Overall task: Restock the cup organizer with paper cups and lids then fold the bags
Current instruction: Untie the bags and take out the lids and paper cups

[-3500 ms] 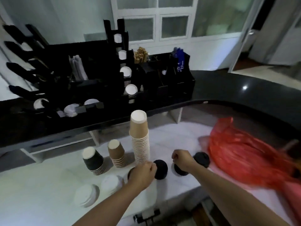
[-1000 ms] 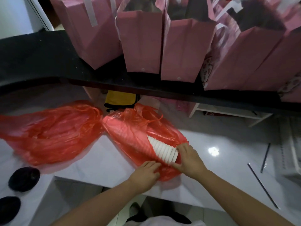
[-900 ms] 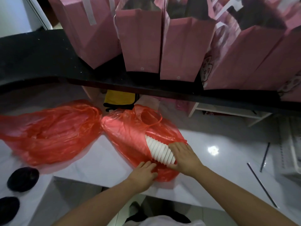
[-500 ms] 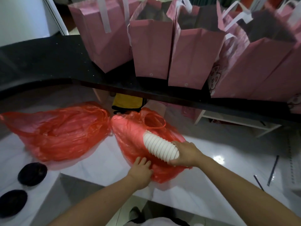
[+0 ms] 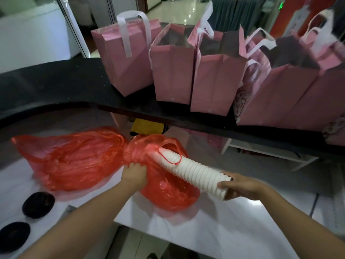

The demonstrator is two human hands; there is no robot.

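From the head view, we note the right hand (image 5: 240,186) closed around the open end of a long stack of white paper cups (image 5: 192,171), thumb on top and fingers underneath. The stack lies tilted, its far end still inside the mouth of the red plastic bag (image 5: 168,189), where a red handle loop drapes over it. The left hand (image 5: 134,172) is clenched on a bunched fold of that bag, just left of the stack, pinning it to the white counter (image 5: 214,228).

A second red bag (image 5: 74,157) lies crumpled left of the left hand, touching the first. Two black lids (image 5: 38,204) sit nearer us, well left of the left forearm. Beyond both hands a black raised ledge (image 5: 56,86) carries a row of pink paper bags (image 5: 173,71) standing upright. The counter right of the right hand is bare and offers free room; its near edge runs under the forearms.

Against half a second ago, we find far more of the stack drawn out of the bag, the right hand further right, and the left hand's grip unchanged.
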